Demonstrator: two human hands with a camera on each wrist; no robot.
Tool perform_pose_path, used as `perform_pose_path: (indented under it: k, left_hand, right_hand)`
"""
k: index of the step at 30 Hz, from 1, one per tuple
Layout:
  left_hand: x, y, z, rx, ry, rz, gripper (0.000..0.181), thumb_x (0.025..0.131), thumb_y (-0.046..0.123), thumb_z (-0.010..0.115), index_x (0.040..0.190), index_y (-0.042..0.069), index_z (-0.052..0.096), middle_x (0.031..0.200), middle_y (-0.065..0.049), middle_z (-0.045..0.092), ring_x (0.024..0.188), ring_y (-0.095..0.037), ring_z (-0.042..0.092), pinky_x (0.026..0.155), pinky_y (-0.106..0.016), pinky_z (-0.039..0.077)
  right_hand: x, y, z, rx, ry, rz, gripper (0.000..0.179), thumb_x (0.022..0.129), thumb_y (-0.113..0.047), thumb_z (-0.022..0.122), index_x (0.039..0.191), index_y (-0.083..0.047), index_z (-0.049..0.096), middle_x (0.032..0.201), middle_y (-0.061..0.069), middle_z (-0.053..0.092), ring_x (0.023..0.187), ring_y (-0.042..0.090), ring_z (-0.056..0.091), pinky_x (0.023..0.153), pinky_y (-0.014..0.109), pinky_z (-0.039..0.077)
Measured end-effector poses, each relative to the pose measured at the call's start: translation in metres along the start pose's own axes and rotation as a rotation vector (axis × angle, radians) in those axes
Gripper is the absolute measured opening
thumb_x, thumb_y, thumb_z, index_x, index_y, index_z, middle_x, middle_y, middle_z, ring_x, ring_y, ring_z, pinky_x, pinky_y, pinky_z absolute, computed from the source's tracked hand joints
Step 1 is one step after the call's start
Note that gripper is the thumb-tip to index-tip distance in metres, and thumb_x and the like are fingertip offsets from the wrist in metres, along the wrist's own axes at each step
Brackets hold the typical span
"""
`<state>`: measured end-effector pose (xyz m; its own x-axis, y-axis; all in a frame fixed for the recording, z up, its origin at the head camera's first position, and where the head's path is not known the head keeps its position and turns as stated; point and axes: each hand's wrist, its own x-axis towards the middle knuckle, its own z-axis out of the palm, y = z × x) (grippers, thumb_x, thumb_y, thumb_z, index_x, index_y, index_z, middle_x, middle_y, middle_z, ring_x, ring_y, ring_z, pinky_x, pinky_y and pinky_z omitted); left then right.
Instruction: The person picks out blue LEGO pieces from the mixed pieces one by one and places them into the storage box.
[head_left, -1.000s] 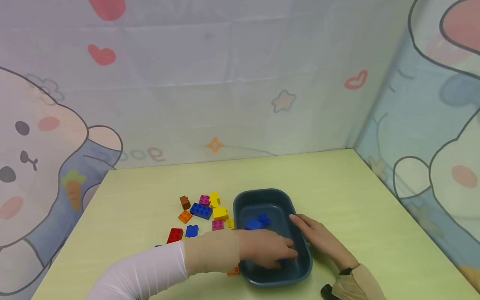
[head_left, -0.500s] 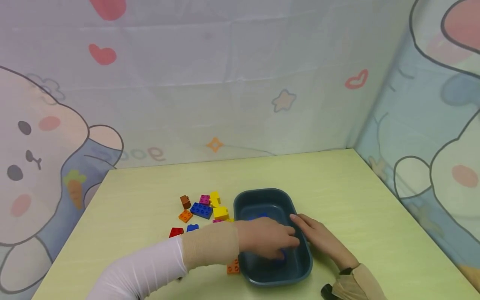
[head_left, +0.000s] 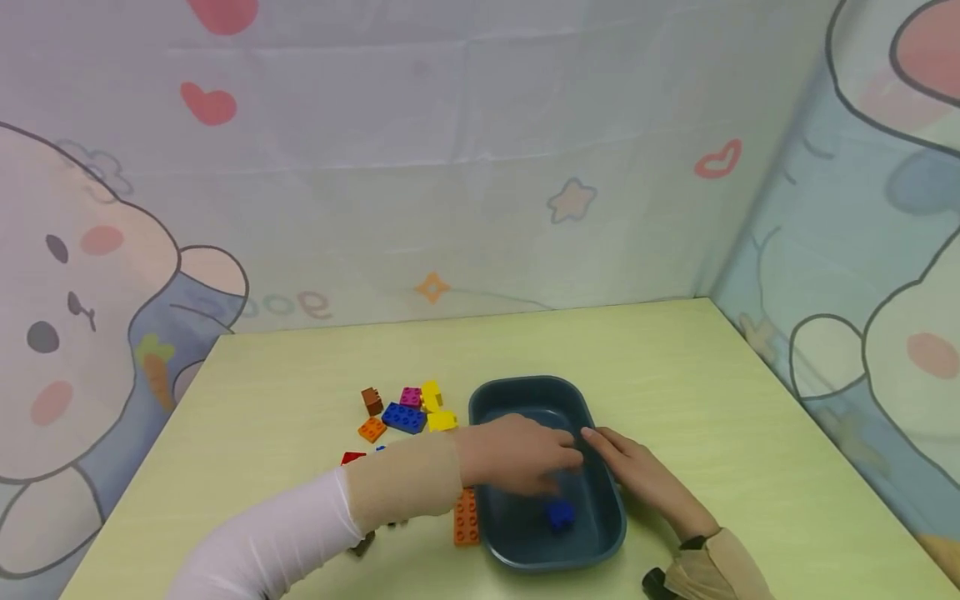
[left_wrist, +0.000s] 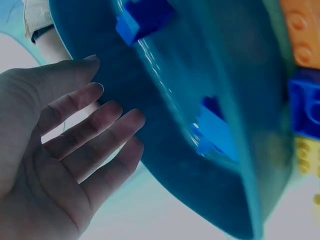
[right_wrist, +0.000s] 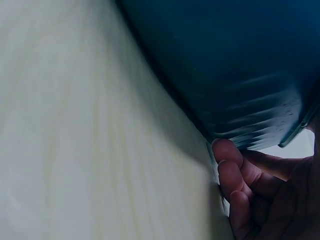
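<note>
My left hand [head_left: 517, 456] hovers over the dark blue-green plastic bin [head_left: 551, 560], its fingers loosely spread with nothing between them. A blue toy brick [head_left: 560, 514] lies on the bin's floor, below the fingers in the head view. The left wrist view shows two blue bricks inside, one near the top [left_wrist: 145, 21] and another lower down [left_wrist: 216, 131]. At the bin's right side, my right hand [head_left: 652, 479] holds the rim with its upper fingers. In the right wrist view its other fingers [right_wrist: 232, 172] curl against the lower outer wall.
Left of the bin lie loose toy bricks: a brown one [head_left: 372, 402], a long blue one [head_left: 404, 417], a yellow one [head_left: 442, 420] and several others. An orange brick [head_left: 466, 518] sits close beside the bin's left wall. My left sleeve covers part of the pile.
My left hand has moved up and slightly left from the near part of the bin, uncovering the blue brick there and more of the orange brick. The right hand stays at the rim.
</note>
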<state>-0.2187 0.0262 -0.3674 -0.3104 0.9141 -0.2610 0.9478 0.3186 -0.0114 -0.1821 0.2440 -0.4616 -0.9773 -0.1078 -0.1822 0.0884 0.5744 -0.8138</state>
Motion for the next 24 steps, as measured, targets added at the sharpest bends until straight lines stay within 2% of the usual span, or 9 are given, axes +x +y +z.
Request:
perform_pose_path:
  k: [3, 6, 10, 14, 21, 24]
  left_hand:
    - [-0.008, -0.010, 0.002, -0.015, 0.027, -0.042, 0.036, 0.098, 0.034, 0.068, 0.131, 0.023, 0.062, 0.114, 0.008, 0.061, 0.082, -0.005, 0.056, 0.073, -0.017, 0.049]
    - [-0.018, -0.022, 0.003, -0.004, 0.072, -0.084, 0.034, 0.098, 0.033, 0.067, 0.131, 0.022, 0.063, 0.113, 0.007, 0.062, 0.087, -0.006, 0.058, 0.078, -0.018, 0.050]
    - [-0.037, -0.042, 0.003, -0.010, 0.143, -0.146, 0.032, 0.100, 0.029, 0.065, 0.130, 0.019, 0.064, 0.116, 0.003, 0.063, 0.095, -0.010, 0.061, 0.082, -0.024, 0.053]
    - [-0.059, -0.066, 0.005, -0.071, 0.200, -0.237, 0.029, 0.099, 0.026, 0.066, 0.127, 0.017, 0.065, 0.116, -0.001, 0.063, 0.096, -0.016, 0.063, 0.083, -0.031, 0.055]
    - [-0.099, -0.102, 0.017, -0.140, 0.206, -0.457, 0.028, 0.097, 0.027, 0.069, 0.124, 0.019, 0.065, 0.118, 0.000, 0.062, 0.095, -0.018, 0.065, 0.086, -0.034, 0.055]
    - [-0.113, -0.111, 0.021, -0.164, 0.217, -0.495, 0.028, 0.097, 0.024, 0.070, 0.123, 0.017, 0.066, 0.116, -0.001, 0.063, 0.096, -0.020, 0.066, 0.087, -0.036, 0.055]
  right_hand:
    - [0.000, 0.000, 0.001, 0.007, 0.006, -0.009, 0.080, 0.102, -0.063, 0.037, 0.151, 0.000, 0.042, 0.150, 0.024, 0.045, 0.138, 0.044, 0.042, 0.107, 0.059, 0.038]
    - [0.000, 0.000, 0.001, 0.018, 0.006, -0.016, 0.076, 0.103, -0.062, 0.038, 0.149, -0.003, 0.045, 0.148, 0.022, 0.049, 0.137, 0.042, 0.044, 0.107, 0.058, 0.039]
    - [0.000, 0.000, 0.002, 0.016, 0.006, -0.017, 0.078, 0.103, -0.062, 0.038, 0.150, -0.001, 0.044, 0.149, 0.022, 0.048, 0.139, 0.042, 0.042, 0.109, 0.059, 0.036]
    - [0.001, -0.001, 0.002, 0.002, 0.011, -0.016, 0.080, 0.103, -0.062, 0.037, 0.150, 0.001, 0.042, 0.150, 0.024, 0.045, 0.140, 0.043, 0.040, 0.111, 0.059, 0.034]
    - [0.001, -0.001, 0.002, 0.005, 0.002, -0.001, 0.084, 0.102, -0.064, 0.037, 0.152, 0.004, 0.037, 0.153, 0.026, 0.040, 0.142, 0.045, 0.036, 0.112, 0.059, 0.033]
    - [0.001, -0.001, 0.001, 0.000, 0.006, 0.002, 0.083, 0.102, -0.064, 0.037, 0.152, 0.003, 0.038, 0.152, 0.026, 0.041, 0.142, 0.044, 0.036, 0.112, 0.059, 0.033]
